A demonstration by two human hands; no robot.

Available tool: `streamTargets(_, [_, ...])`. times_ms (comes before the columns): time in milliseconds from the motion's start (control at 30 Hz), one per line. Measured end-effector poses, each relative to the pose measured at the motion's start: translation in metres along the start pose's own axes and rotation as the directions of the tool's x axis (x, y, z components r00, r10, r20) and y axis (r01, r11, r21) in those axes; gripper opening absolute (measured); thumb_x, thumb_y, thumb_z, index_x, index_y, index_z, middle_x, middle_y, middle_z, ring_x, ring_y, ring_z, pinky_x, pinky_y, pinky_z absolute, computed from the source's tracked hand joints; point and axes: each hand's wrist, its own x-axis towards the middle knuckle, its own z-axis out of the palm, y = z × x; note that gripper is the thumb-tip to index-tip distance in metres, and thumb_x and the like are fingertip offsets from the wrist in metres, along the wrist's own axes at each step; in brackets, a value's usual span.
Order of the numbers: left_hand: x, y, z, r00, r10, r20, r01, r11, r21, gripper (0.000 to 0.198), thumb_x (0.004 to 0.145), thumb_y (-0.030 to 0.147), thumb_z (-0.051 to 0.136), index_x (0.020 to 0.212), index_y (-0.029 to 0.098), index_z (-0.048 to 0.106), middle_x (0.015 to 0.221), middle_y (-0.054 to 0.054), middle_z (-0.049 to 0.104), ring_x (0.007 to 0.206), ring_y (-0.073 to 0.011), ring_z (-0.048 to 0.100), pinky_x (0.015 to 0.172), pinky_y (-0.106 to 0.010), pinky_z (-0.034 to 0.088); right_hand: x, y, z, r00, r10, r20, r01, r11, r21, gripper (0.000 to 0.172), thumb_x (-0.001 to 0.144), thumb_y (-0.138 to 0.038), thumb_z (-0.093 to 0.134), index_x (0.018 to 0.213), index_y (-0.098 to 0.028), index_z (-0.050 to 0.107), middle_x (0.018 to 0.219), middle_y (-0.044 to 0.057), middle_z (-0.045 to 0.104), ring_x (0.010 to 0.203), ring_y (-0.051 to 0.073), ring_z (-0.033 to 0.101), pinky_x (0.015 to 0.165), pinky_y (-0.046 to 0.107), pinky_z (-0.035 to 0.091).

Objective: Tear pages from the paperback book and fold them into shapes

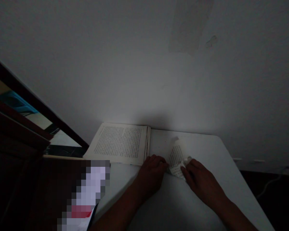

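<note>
A small folded sheet of printed paper (177, 156) is on the white table between my two hands. My right hand (198, 173) is closed on its right edge, thumb in front and fingers bent behind. Against the paper's lower left corner rests my left hand (154, 170), its fingers curled together and pinching there; the fingertips are partly hidden. Just beyond the left hand lies a stack of printed pages (120, 141), with dense text on the top sheet.
The white table (204, 144) stands against a pale wall (144, 64). A pixelated patch (89, 189) covers something at the table's left edge. Dark wooden furniture (14, 154) is on the left, with a blue item (16, 101) behind it. A pale cable (269, 183) runs at the right.
</note>
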Motion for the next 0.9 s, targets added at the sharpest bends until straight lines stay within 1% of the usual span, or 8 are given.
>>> streamTargets(100, [-0.001, 0.013, 0.002, 0.998, 0.022, -0.054, -0.022, 1.000, 0.007, 0.032, 0.082, 0.007, 0.045, 0.111, 0.016, 0.054, 0.110, -0.010, 0.056, 0.102, -0.0217, 0.050, 0.086, -0.039, 0.045, 0.001, 0.002, 0.000, 1.000, 0.013, -0.024, -0.013, 1.000, 0.002, 0.028, 0.092, -0.031, 0.038, 0.078, -0.018, 0.058, 0.081, 0.008, 0.057, 0.081, 0.023, 0.057, 0.078, 0.037, 0.046])
streamTargets(200, [-0.005, 0.032, 0.009, 0.997, 0.070, -0.033, -0.070, 0.997, 0.016, 0.031, 0.082, 0.008, 0.043, 0.111, 0.013, 0.054, 0.113, -0.012, 0.055, 0.107, -0.0226, 0.049, 0.092, -0.038, 0.043, 0.002, 0.001, -0.001, 0.998, 0.033, -0.047, -0.033, 0.999, 0.000, 0.028, 0.092, -0.031, 0.037, 0.077, -0.018, 0.058, 0.081, 0.009, 0.057, 0.081, 0.022, 0.058, 0.077, 0.036, 0.047])
streamTargets(333, [-0.015, 0.049, 0.028, 0.998, 0.060, -0.018, -0.057, 0.991, 0.124, 0.039, 0.083, 0.013, 0.041, 0.120, 0.006, 0.049, 0.123, -0.016, 0.052, 0.116, -0.0284, 0.045, 0.100, -0.042, 0.037, 0.003, -0.001, 0.000, 0.995, 0.052, -0.082, -0.053, 0.999, -0.012, 0.032, 0.092, -0.031, 0.035, 0.072, -0.018, 0.057, 0.078, 0.008, 0.058, 0.077, 0.022, 0.059, 0.072, 0.035, 0.048])
streamTargets(400, [-0.018, 0.052, 0.037, 0.999, 0.052, -0.011, -0.049, 0.982, 0.181, 0.044, 0.083, 0.016, 0.041, 0.126, 0.003, 0.044, 0.130, -0.018, 0.047, 0.121, -0.0321, 0.040, 0.101, -0.045, 0.034, 0.003, 0.000, 0.001, 0.993, 0.057, -0.106, -0.059, 0.998, -0.013, 0.032, 0.092, -0.031, 0.035, 0.070, -0.019, 0.056, 0.075, 0.007, 0.057, 0.073, 0.021, 0.058, 0.070, 0.034, 0.047])
streamTargets(500, [-0.020, 0.054, 0.044, 1.000, 0.025, -0.007, -0.023, 0.977, 0.213, 0.047, 0.085, 0.018, 0.038, 0.130, 0.003, 0.040, 0.135, -0.018, 0.043, 0.127, -0.0341, 0.033, 0.103, -0.047, 0.031, 0.003, 0.002, 0.003, 0.989, 0.092, -0.113, -0.094, 0.996, -0.007, 0.032, 0.091, -0.033, 0.036, 0.069, -0.020, 0.054, 0.072, 0.006, 0.056, 0.069, 0.020, 0.057, 0.067, 0.033, 0.047])
streamTargets(600, [-0.020, 0.054, 0.044, 1.000, -0.021, 0.008, 0.019, 0.978, 0.209, 0.049, 0.087, 0.020, 0.034, 0.134, 0.005, 0.036, 0.139, -0.016, 0.039, 0.131, -0.0326, 0.027, 0.104, -0.047, 0.029, 0.004, 0.004, 0.003, 0.988, 0.127, -0.092, -0.127, 0.992, 0.006, 0.031, 0.092, -0.034, 0.036, 0.070, -0.019, 0.053, 0.074, 0.006, 0.055, 0.069, 0.020, 0.057, 0.066, 0.032, 0.046])
streamTargets(667, [-0.019, 0.055, 0.042, 0.999, -0.046, 0.018, 0.041, 0.979, 0.199, 0.049, 0.087, 0.021, 0.034, 0.135, 0.006, 0.035, 0.140, -0.015, 0.037, 0.132, -0.0315, 0.026, 0.105, -0.047, 0.028, 0.004, 0.004, 0.003, 0.989, 0.125, -0.085, -0.124, 0.992, 0.009, 0.030, 0.092, -0.033, 0.036, 0.072, -0.019, 0.053, 0.074, 0.006, 0.055, 0.071, 0.020, 0.057, 0.066, 0.032, 0.045])
streamTargets(900, [-0.019, 0.056, 0.041, 0.995, -0.098, 0.010, 0.094, 0.979, 0.178, 0.052, 0.087, 0.026, 0.037, 0.135, 0.008, 0.033, 0.141, -0.016, 0.035, 0.132, -0.0295, 0.027, 0.106, -0.046, 0.028, 0.006, 0.002, 0.002, 0.989, 0.120, -0.090, -0.121, 0.993, -0.002, 0.030, 0.092, -0.031, 0.036, 0.073, -0.018, 0.055, 0.075, 0.006, 0.056, 0.072, 0.020, 0.057, 0.069, 0.032, 0.046])
